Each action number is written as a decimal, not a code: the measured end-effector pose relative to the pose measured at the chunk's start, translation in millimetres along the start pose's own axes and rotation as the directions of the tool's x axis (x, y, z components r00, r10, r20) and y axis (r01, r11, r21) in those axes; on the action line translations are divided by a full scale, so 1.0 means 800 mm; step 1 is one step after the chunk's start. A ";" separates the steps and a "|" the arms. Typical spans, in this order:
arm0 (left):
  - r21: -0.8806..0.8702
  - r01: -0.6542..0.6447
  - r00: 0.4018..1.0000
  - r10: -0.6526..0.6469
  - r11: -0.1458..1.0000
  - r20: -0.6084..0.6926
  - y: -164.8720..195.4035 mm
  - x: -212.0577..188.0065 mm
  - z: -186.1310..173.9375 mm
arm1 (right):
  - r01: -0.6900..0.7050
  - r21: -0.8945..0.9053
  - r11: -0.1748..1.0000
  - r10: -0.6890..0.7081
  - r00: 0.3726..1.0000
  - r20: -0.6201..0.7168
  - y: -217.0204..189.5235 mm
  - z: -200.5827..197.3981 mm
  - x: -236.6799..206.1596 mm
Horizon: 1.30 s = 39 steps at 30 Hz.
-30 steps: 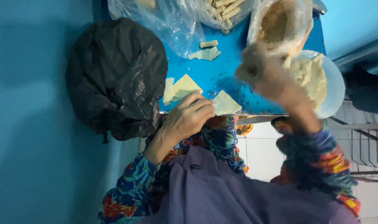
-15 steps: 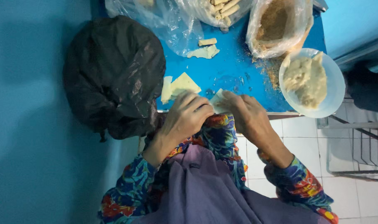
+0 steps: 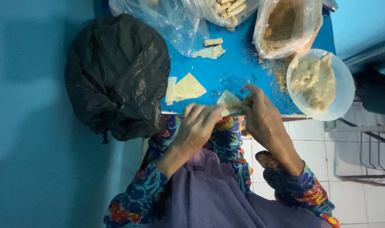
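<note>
A pale triangular pastry wrapper [image 3: 229, 101] lies at the near edge of the blue table [image 3: 234, 71], pinched from both sides. My left hand [image 3: 199, 126] grips its left side and my right hand [image 3: 262, 114] grips its right corner. Two more flat wrappers [image 3: 185, 88] lie to the left on the table. A white bowl [image 3: 342, 90] with a pale filling lump [image 3: 314, 79] stands just right of my right hand.
A large black plastic bag [image 3: 116, 74] bulges at the table's left end. Clear bags at the back hold rolled pastries [image 3: 228, 6] and brown crumbs [image 3: 283, 23]. A loose roll [image 3: 212, 42] and a crumpled wrapper [image 3: 208, 52] lie mid-table. White tiled floor [image 3: 353, 190] below.
My right hand came down from the filling bowl to the wrapper at the table's edge. Both hands now hold that wrapper between them.
</note>
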<state>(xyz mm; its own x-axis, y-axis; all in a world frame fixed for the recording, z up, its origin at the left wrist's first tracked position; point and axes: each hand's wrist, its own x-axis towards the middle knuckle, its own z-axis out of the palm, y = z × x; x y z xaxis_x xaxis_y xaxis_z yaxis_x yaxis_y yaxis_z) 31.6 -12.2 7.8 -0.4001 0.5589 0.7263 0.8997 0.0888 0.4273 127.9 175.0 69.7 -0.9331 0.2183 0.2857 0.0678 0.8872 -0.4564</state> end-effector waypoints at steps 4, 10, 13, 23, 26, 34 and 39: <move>-0.014 0.028 0.999 -0.029 0.999 -0.015 0.000 -0.002 0.006 | 0.020 0.081 0.997 -0.018 1.000 -0.026 -0.004 -0.001 -0.004; -0.029 0.048 0.999 -0.048 0.998 -0.007 0.001 -0.005 0.009 | 0.084 -0.007 0.996 -0.084 0.996 0.007 -0.014 0.019 0.009; -0.015 0.049 0.999 -0.049 0.999 0.003 0.003 -0.007 0.012 | 0.142 0.046 0.989 -0.142 0.990 0.001 -0.011 0.014 0.008; 0.021 0.058 0.998 -0.059 0.998 0.023 0.003 -0.016 0.035 | 0.013 -0.026 1.000 -0.014 0.999 -0.035 0.001 0.001 -0.002; 0.040 0.045 0.998 -0.046 0.998 0.044 0.003 -0.017 0.036 | 0.029 -0.049 0.998 -0.031 0.999 -0.022 0.000 0.001 0.001; 0.061 0.021 0.997 -0.025 0.998 0.067 0.002 -0.011 0.035 | -0.130 0.163 0.978 0.123 0.991 0.054 -0.010 -0.016 0.001; 0.070 0.021 0.998 -0.025 0.997 0.055 0.002 -0.009 0.037 | -0.019 0.272 0.962 0.009 0.999 0.036 -0.004 -0.011 0.005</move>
<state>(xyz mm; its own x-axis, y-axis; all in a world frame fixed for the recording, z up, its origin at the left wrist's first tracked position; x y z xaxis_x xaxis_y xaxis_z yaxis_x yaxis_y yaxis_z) 40.8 8.3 -12.7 -0.4125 0.6010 0.6846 0.9010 0.1585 0.4038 127.4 176.5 79.9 -0.9445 0.2117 0.2511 -0.0136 0.7387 -0.6739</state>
